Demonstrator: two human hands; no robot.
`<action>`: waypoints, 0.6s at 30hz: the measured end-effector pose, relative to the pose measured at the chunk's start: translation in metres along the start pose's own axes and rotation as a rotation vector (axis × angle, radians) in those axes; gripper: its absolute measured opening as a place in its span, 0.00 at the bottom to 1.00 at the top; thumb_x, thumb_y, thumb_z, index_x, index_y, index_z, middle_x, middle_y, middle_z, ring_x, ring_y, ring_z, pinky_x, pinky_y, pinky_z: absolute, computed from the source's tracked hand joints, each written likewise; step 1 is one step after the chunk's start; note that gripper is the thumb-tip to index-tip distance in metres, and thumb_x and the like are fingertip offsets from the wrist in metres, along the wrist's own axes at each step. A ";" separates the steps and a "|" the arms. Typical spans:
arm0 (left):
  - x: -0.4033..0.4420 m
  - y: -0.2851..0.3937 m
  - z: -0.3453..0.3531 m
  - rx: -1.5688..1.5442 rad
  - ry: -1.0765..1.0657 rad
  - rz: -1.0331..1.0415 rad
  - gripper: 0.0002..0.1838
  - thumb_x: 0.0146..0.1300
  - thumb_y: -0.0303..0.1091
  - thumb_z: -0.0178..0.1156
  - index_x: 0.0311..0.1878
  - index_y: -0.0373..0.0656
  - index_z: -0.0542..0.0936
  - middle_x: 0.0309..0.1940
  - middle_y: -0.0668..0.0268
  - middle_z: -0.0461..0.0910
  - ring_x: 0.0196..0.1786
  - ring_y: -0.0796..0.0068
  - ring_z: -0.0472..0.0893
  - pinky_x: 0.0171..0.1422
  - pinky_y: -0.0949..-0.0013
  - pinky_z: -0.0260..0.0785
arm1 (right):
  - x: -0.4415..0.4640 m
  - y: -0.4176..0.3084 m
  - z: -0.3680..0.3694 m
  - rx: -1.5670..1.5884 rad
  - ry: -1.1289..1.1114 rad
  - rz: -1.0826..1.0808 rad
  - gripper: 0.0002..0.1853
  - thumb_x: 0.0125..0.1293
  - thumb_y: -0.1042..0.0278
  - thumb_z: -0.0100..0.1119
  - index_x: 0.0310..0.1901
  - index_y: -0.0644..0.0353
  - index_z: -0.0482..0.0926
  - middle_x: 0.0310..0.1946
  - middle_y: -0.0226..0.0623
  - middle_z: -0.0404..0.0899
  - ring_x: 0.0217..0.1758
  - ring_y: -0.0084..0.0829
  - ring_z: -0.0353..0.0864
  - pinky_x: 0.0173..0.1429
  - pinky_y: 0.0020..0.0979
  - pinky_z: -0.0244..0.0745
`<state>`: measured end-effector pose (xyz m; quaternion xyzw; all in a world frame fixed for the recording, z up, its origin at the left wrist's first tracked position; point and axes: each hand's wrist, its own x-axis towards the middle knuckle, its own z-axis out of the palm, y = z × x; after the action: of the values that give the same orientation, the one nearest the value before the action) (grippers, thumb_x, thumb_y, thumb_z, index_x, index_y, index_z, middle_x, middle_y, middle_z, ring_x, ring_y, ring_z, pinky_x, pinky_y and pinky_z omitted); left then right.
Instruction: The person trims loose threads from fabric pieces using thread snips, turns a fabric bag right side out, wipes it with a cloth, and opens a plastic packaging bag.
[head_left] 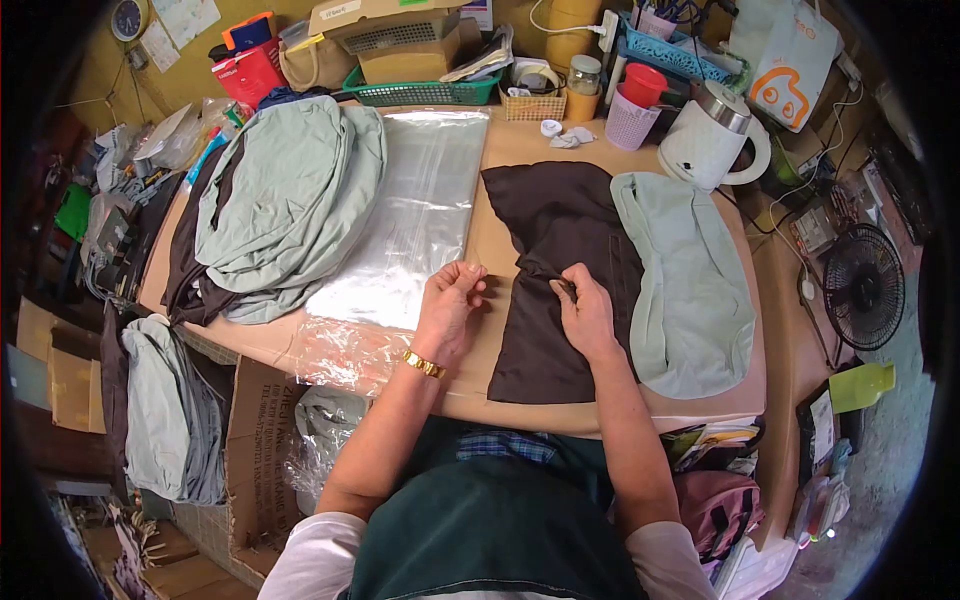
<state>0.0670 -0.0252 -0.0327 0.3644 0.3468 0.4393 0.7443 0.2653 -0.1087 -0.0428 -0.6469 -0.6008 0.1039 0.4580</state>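
Observation:
A dark brown cloth piece lies on the table, with a pale green cloth piece along its right side. My right hand is closed in a pinch over the brown cloth, near its middle; a small dark thing shows between thumb and finger, too small to name. Just left of the brown cloth, my left hand is raised with thumb and fingertips pressed together, and what it holds, if anything, cannot be made out. Clear plastic sheets lie beyond my left hand, beside a heap of pale green cloth.
Along the back stand a green basket, a glass jar, a lilac cup and a white kettle. A black fan is at the right. Cardboard and more cloth are below the table's left side.

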 end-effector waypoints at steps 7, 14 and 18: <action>-0.018 0.020 0.015 -0.229 -0.085 -0.210 0.05 0.72 0.32 0.58 0.39 0.43 0.77 0.43 0.65 0.84 0.38 0.80 0.83 0.34 0.79 0.72 | 0.002 -0.004 -0.002 0.018 0.006 0.009 0.09 0.66 0.70 0.63 0.37 0.61 0.70 0.26 0.45 0.78 0.30 0.48 0.80 0.34 0.40 0.72; -0.009 0.007 0.008 0.036 -0.186 -0.261 0.09 0.67 0.37 0.65 0.45 0.44 0.79 0.41 0.70 0.83 0.31 0.87 0.80 0.25 0.85 0.62 | 0.000 -0.005 0.002 0.044 0.006 -0.018 0.10 0.65 0.71 0.64 0.37 0.60 0.70 0.25 0.44 0.78 0.28 0.46 0.81 0.33 0.39 0.72; -0.010 -0.002 0.018 0.178 -0.103 -0.177 0.10 0.65 0.36 0.68 0.42 0.39 0.82 0.25 0.76 0.78 0.22 0.90 0.72 0.24 0.84 0.61 | 0.003 -0.020 -0.004 0.048 -0.066 0.081 0.11 0.66 0.65 0.64 0.38 0.60 0.71 0.26 0.43 0.79 0.30 0.46 0.82 0.34 0.40 0.73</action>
<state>0.0788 -0.0396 -0.0233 0.4191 0.3768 0.3201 0.7615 0.2553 -0.1109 -0.0252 -0.6558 -0.5861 0.1583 0.4487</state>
